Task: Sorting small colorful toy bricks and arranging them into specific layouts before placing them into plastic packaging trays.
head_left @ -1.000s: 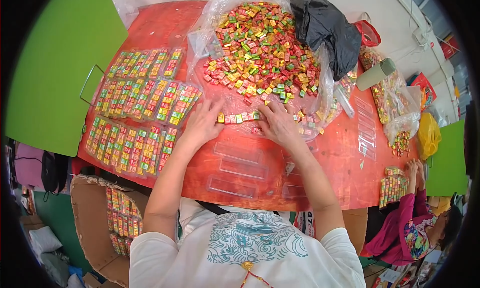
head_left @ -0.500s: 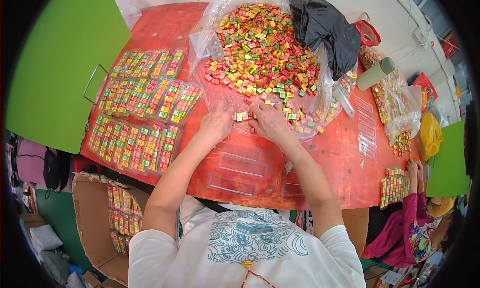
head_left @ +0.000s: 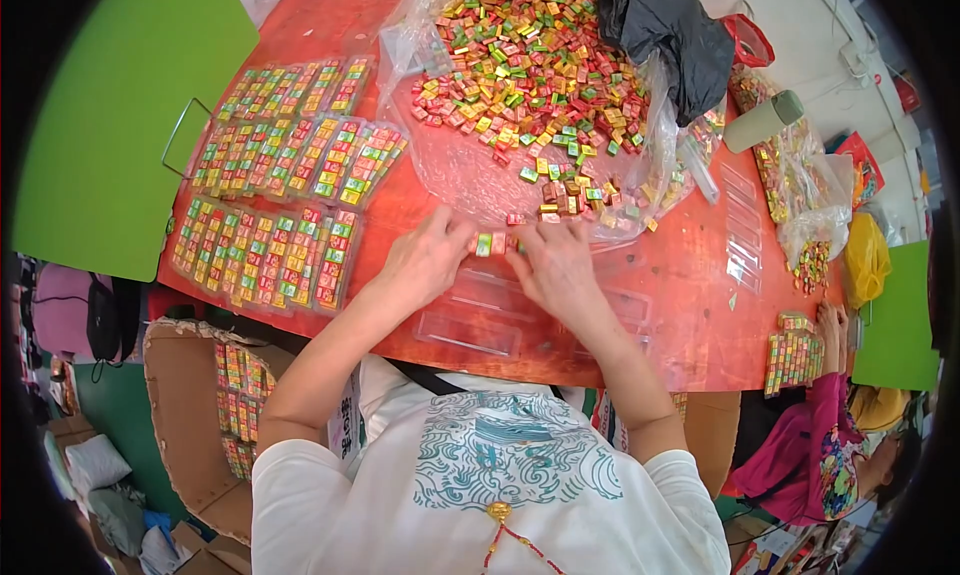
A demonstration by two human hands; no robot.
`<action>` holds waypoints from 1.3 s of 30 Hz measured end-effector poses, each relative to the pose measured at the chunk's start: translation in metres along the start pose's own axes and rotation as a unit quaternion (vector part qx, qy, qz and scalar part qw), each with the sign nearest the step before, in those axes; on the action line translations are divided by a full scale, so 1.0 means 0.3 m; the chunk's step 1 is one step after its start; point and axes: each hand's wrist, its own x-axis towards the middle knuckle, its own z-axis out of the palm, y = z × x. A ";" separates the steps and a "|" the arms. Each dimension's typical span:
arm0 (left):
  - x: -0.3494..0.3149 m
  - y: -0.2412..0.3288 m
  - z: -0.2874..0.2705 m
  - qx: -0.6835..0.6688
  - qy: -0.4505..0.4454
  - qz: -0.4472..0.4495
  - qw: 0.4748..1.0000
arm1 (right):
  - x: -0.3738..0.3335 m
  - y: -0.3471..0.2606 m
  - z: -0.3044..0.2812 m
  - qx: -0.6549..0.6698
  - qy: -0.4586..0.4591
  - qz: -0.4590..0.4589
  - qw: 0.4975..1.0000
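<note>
A short row of small wrapped blocks [head_left: 485, 244], green, red and pale, is pinched between my two hands near the front of the table. My left hand [head_left: 428, 257] closes its fingertips on the row's left end. At the other end are the curled fingers of my right hand [head_left: 556, 263], which partly hide the blocks there. Beyond my hands spreads a big heap of loose wrapped blocks [head_left: 540, 65] in red, yellow and green, lying on clear plastic sheeting [head_left: 450, 180]. Empty clear plastic trays [head_left: 468, 333] lie between my forearms.
Filled trays [head_left: 270, 250] stand in rows at the left. A black plastic bag [head_left: 670, 50] and a pale green bottle [head_left: 763, 121] are at the back right. More clear trays [head_left: 738, 225] lie right. Another person's hand [head_left: 830, 330] touches stacked blocks. A cardboard box [head_left: 185, 455] stands below left.
Both hands have drawn the row of blocks nearer to me, away from the heap toward the empty trays. The view has tilted slightly, so the table sits higher in the picture.
</note>
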 end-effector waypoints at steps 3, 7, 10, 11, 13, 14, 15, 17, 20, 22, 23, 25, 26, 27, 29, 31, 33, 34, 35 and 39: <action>-0.051 -0.021 0.049 0.036 -0.001 0.034 0.999 | -0.083 -0.028 0.049 0.014 -0.009 0.001 1.000; -0.068 -0.002 0.025 0.005 -0.020 0.003 1.000 | -0.107 -0.029 0.036 0.069 -0.041 0.054 0.995; -0.088 -0.001 0.019 0.008 0.023 0.014 1.000 | -0.118 -0.015 0.025 0.087 -0.033 0.063 0.994; -0.094 0.000 0.029 0.019 0.029 0.016 0.999 | -0.122 -0.011 0.027 0.075 -0.031 0.059 0.995; -0.114 0.008 0.051 0.032 0.036 0.017 0.999 | -0.140 -0.007 0.060 0.065 -0.016 0.025 0.997; -0.123 0.019 0.068 0.049 -0.029 0.022 0.998 | -0.149 -0.004 0.074 0.056 -0.001 -0.009 0.998; -0.132 0.025 0.085 0.067 -0.094 0.025 0.993 | -0.151 -0.007 0.075 0.056 -0.001 -0.010 0.998; -0.139 0.025 0.101 0.086 -0.115 0.026 0.989 | -0.152 -0.011 0.076 0.012 -0.017 -0.023 1.000; -0.133 0.027 0.089 0.092 -0.122 0.013 0.988 | -0.151 -0.012 0.049 0.083 0.000 0.014 0.996; -0.133 0.001 0.075 -0.070 -0.064 -0.008 0.995 | -0.158 -0.012 0.034 0.070 -0.009 0.033 0.997; -0.125 -0.014 0.073 -0.068 -0.063 -0.008 0.996 | -0.160 -0.013 0.031 0.056 -0.019 0.053 0.997; -0.110 -0.042 0.075 -0.275 0.033 -0.050 0.960 | -0.164 -0.014 0.045 0.031 -0.012 0.058 0.998; -0.104 -0.052 0.074 -0.254 0.054 -0.043 0.965 | -0.160 -0.014 0.051 0.006 -0.007 0.063 0.998; -0.107 -0.059 0.078 -0.252 0.057 -0.045 0.965 | -0.155 -0.016 0.054 0.008 -0.006 0.060 0.998; -0.113 -0.081 0.087 -0.205 0.042 -0.016 0.978 | -0.136 -0.021 0.060 -0.006 -0.030 0.067 0.997; -0.117 -0.087 0.094 -0.196 0.043 -0.023 0.979 | -0.121 -0.026 0.069 0.005 -0.028 0.066 0.997; -0.116 -0.088 0.108 -0.183 0.049 -0.030 0.981 | -0.112 -0.022 0.087 0.017 -0.022 0.060 0.998; -0.112 -0.088 0.121 -0.153 0.048 -0.021 0.987 | -0.115 -0.011 0.100 0.016 -0.026 0.064 0.997; -0.109 -0.087 0.138 -0.122 0.048 -0.012 0.991 | -0.119 -0.004 0.109 0.015 -0.029 0.067 0.997; -0.124 -0.084 0.175 -0.078 0.068 0.019 0.995 | -0.124 -0.013 0.121 0.042 -0.038 0.073 0.996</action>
